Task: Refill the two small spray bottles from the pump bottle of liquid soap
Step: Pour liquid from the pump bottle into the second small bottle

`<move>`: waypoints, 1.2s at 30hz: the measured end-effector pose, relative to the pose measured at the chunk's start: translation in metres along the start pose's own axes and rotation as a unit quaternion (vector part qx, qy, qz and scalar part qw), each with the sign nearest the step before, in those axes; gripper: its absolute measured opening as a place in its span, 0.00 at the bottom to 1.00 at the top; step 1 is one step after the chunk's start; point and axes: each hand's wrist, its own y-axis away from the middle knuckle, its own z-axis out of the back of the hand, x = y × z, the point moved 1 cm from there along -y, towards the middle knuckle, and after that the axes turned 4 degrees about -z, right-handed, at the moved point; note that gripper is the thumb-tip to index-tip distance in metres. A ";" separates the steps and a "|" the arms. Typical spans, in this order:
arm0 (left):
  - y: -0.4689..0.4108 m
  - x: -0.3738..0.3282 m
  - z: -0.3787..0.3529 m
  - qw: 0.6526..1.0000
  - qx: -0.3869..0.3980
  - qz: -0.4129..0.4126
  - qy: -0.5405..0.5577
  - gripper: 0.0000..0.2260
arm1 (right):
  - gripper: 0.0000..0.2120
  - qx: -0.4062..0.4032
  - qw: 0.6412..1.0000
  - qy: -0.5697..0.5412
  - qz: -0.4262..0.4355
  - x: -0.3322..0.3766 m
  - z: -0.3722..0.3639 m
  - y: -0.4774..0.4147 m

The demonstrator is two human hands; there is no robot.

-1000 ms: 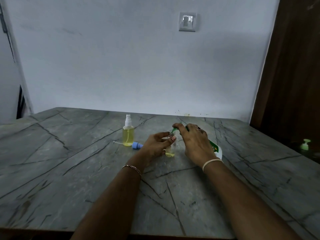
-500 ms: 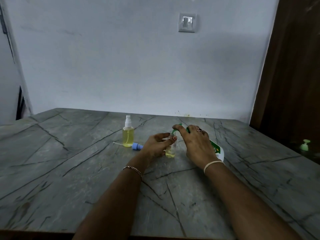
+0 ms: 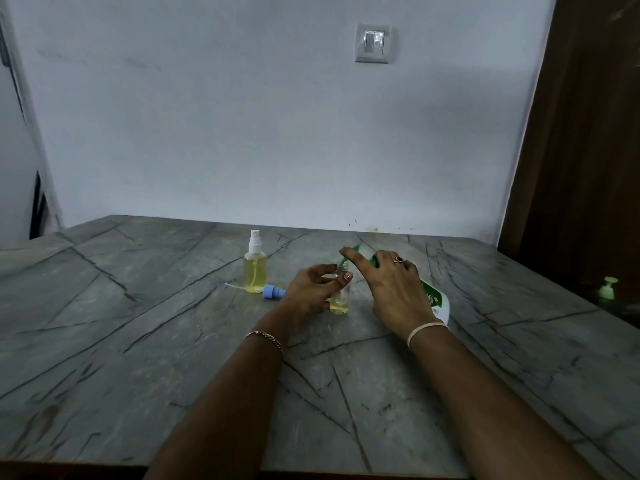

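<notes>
Two hands share the filling: the left hand (image 3: 313, 292) pinches the open spray bottle (image 3: 340, 299) upright on the counter (image 3: 138, 341). The right hand (image 3: 394, 289) grips the tilted pump bottle (image 3: 434, 299), forefinger on its green nozzle (image 3: 346, 259) above the neck.

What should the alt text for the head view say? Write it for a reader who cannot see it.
A left hand steadies an open small bottle holding a little yellow liquid, while the right hand tips a pump bottle nozzle over its mouth. Behind on the grey marble table stand a capped, fuller spray bottle and a loose blue spray cap.
</notes>
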 end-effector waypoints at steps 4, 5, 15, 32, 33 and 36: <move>0.001 -0.001 0.001 1.000 0.005 0.003 0.007 0.20 | 0.42 0.000 1.000 -0.003 -0.007 0.001 -0.001 -0.002; 0.001 -0.001 0.001 1.000 0.009 0.003 0.009 0.20 | 0.41 0.000 1.000 -0.004 -0.009 0.002 -0.002 -0.003; 0.002 -0.002 0.000 1.000 0.010 0.005 0.025 0.15 | 0.42 -0.010 1.000 -0.008 0.002 0.000 -0.003 -0.003; 0.001 -0.002 0.001 1.000 0.010 0.008 -0.004 0.22 | 0.47 0.045 0.995 -0.090 0.023 -0.010 0.007 -0.004; 0.001 -0.002 0.001 1.000 0.011 0.008 -0.003 0.22 | 0.46 0.045 0.994 -0.096 0.020 -0.010 0.007 -0.004; 0.002 -0.002 0.001 1.000 0.009 0.010 0.001 0.23 | 0.42 0.031 0.995 -0.098 0.010 -0.006 0.005 -0.004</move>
